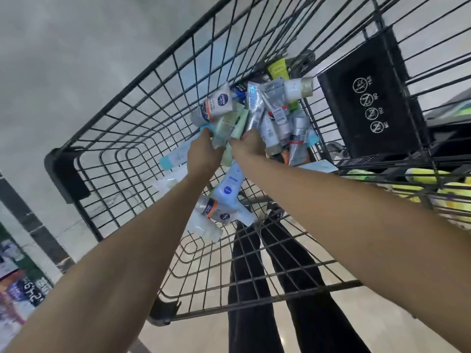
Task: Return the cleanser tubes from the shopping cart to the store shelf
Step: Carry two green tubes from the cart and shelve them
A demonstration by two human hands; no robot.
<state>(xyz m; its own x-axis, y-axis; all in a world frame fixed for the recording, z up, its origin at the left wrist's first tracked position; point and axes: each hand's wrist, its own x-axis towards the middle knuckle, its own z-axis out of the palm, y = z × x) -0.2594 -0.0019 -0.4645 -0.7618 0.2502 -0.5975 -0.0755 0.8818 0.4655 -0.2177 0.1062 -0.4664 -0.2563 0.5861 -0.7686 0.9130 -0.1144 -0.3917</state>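
Both my arms reach down into a black wire shopping cart (142, 80). My left hand (202, 155) grips a bunch of cleanser tubes fanned upward, among them a white tube with a blue round logo (219, 103) and a pale green tube (226, 127). My right hand (248, 146) holds a second bunch, with a silver tube (254, 105) on top and several white and grey tubes (277, 118) beside it. More tubes lie loose on the cart floor below my wrists, including a light blue one (229, 184) and a white one with an orange band (216, 210).
A black plastic child-seat flap (369, 98) with white warning icons stands at the cart's right. Yellow items (420, 187) sit behind the wire to the far right. Shelf goods (15, 276) show at the lower left. Dark trouser legs (254, 276) are visible through the cart floor.
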